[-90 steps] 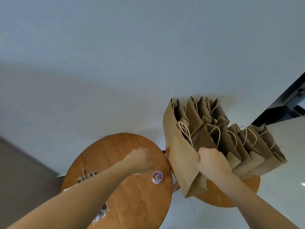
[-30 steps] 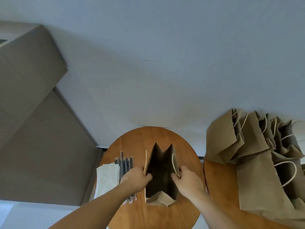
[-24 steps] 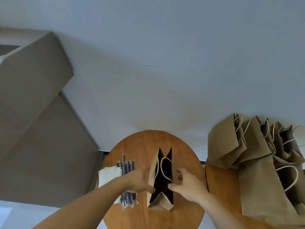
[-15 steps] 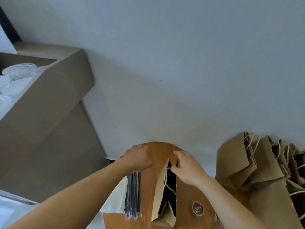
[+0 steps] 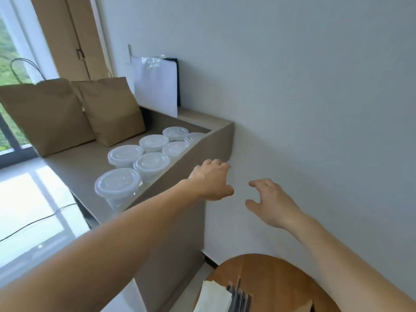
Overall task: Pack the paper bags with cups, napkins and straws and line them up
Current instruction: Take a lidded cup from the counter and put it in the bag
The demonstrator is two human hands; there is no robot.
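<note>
Far left, a window [image 5: 9,70]; two big bags [image 5: 67,113] stand against it on the ledge [image 5: 74,167], probably out of the way. Next, the cups [image 5: 144,152], clear and lidded, cluster in rows by the ledge's near edge, we judge for easy reach. Left hand [image 5: 211,183] is above that edge, just right of the cups, grip apart, holding nothing. Right hand [image 5: 270,201] hangs before the bare wall [image 5: 315,86], grip apart, empty too. We read both as reaching for cups. Below, the round tabletop [image 5: 274,275] carries napkins [image 5: 213,298] and straws [image 5: 239,299] side by side.
</note>
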